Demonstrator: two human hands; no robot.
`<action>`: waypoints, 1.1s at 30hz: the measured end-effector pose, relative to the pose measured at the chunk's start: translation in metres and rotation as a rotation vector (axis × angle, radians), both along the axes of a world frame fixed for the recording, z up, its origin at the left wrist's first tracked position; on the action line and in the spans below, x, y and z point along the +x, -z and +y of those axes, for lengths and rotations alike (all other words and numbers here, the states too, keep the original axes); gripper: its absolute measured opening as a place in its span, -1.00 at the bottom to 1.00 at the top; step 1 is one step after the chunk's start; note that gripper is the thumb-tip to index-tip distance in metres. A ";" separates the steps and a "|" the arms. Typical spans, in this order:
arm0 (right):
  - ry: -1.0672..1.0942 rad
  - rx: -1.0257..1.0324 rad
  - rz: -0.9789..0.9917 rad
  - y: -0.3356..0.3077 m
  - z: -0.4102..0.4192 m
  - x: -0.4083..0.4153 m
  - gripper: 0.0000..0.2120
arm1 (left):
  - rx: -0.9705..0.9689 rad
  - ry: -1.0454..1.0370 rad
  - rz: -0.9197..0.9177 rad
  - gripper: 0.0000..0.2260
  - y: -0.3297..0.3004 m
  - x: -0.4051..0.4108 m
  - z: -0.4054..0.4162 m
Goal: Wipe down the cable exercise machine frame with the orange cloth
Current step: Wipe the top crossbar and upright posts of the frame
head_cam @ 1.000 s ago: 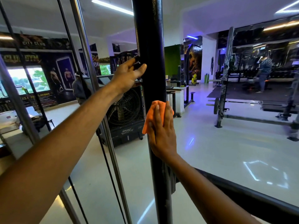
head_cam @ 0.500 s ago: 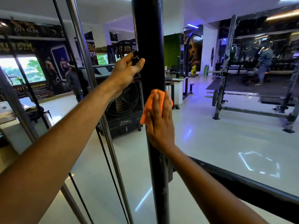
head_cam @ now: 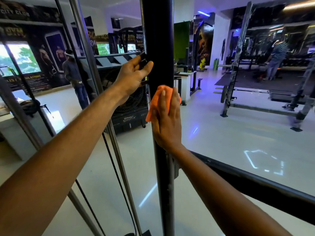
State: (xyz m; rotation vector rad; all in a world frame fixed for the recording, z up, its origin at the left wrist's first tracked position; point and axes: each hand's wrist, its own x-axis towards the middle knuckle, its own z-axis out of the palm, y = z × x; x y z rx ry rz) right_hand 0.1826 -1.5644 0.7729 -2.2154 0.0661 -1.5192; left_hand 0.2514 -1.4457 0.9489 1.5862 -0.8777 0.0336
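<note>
A thick black upright post of the cable machine frame runs top to bottom through the middle of the view. My right hand lies flat against the post, pressing the orange cloth onto it; the cloth sticks out above and left of my fingers. Higher up, my left hand grips the post's left side, its fingers around a small black fitting there. Both arms reach in from below.
Chrome guide rods and black cables stand left of the post. A black frame bar slopes away to the lower right. Behind are a black air cooler, a squat rack and people in the distance.
My right hand slid the orange cloth a little way up the post. My left hand kept its grip higher up. The view tilted slightly down.
</note>
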 end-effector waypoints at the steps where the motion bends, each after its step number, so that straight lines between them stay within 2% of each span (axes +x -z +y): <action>1: -0.001 0.012 0.038 0.023 -0.001 -0.003 -0.19 | -0.005 0.008 0.013 -0.72 0.006 0.001 0.000; 4: -0.012 0.045 0.110 0.066 0.001 -0.010 -0.17 | 0.003 0.006 0.017 -0.65 0.019 0.000 0.002; 10: -0.034 0.062 0.002 0.003 0.005 0.002 -0.29 | 0.041 -0.013 -0.002 -0.63 0.034 0.000 0.003; 12: -0.020 0.052 -0.003 0.001 0.004 0.005 -0.29 | 0.025 -0.015 -0.004 -0.64 0.037 0.001 0.003; 16: -0.018 0.005 0.044 0.054 -0.004 -0.002 -0.18 | 0.027 0.006 0.039 -0.62 0.054 -0.001 0.003; 20: -0.044 0.076 0.180 0.119 0.002 -0.021 -0.11 | 0.015 0.001 0.089 -0.62 0.079 -0.010 0.003; 24: -0.108 0.110 0.093 0.079 0.002 -0.011 -0.23 | 0.004 -0.022 0.103 -0.61 0.091 -0.015 0.002; 28: -0.081 0.102 -0.001 0.040 -0.001 0.005 -0.29 | -0.032 -0.047 0.117 -0.59 0.100 -0.018 -0.002; 30: -0.077 0.076 0.019 0.056 -0.004 0.003 -0.26 | -0.047 -0.050 0.120 -0.60 0.106 -0.020 -0.004; 33: -0.064 0.058 0.145 0.121 -0.007 -0.012 -0.08 | -0.065 -0.033 0.140 -0.58 0.117 -0.020 -0.006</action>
